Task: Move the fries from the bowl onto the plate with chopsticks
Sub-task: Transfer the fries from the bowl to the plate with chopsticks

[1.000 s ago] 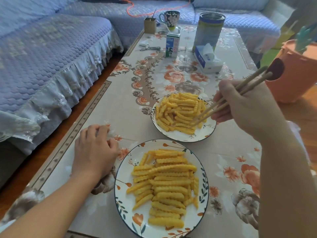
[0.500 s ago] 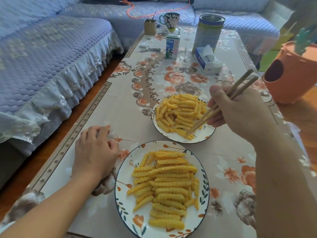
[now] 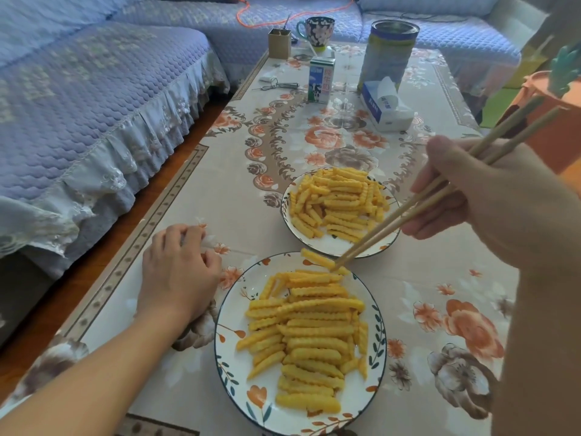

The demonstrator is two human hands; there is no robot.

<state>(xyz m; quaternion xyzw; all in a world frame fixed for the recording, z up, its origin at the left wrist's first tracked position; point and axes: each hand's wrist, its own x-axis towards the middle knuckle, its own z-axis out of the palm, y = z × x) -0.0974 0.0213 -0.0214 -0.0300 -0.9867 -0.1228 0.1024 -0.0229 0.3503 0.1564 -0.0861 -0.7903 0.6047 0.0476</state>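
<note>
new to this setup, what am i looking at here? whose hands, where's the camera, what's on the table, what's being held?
No robot: these are a person's two bare hands, filmed by one wide-angle camera worn on the head, looking forward and down. On the floral table sit a far bowl of crinkle fries and a near plate of fries. The right hand holds the chopsticks, whose tips pinch one fry over the plate's far rim. The left hand rests on the table beside the plate, its grip loosely curled. Further back: a milk carton, a tin, a tissue box and a mug.

Floral table (image 3: 239, 196): bowl (image 3: 341, 248), plate (image 3: 234, 357), carton (image 3: 321, 80), tin (image 3: 388, 55), tissues (image 3: 385, 107).
</note>
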